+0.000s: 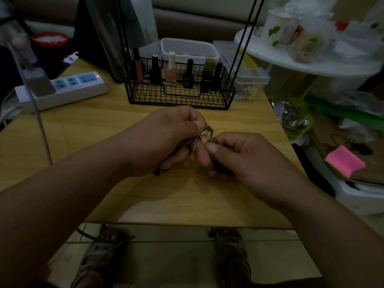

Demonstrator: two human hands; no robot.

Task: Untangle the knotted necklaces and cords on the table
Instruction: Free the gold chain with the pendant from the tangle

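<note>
A thin tangled chain necklace (204, 135) is held just above the middle of the wooden table (104, 129). My left hand (166, 140) curls its fingers round the chain, thumb pressed on top of the knot. My right hand (243, 156) pinches the same knot from the right with thumb and forefinger. The two hands touch at the fingertips. Most of the chain is hidden inside my left palm; a dark bead or cord end (157, 172) pokes out under that hand.
A black wire basket (178, 98) with nail polish bottles stands just beyond my hands. A white power strip (62, 90) lies at the back left. Clear plastic boxes (249, 73) sit at the back right. Clutter and a pink pad (345, 161) lie off the table's right edge.
</note>
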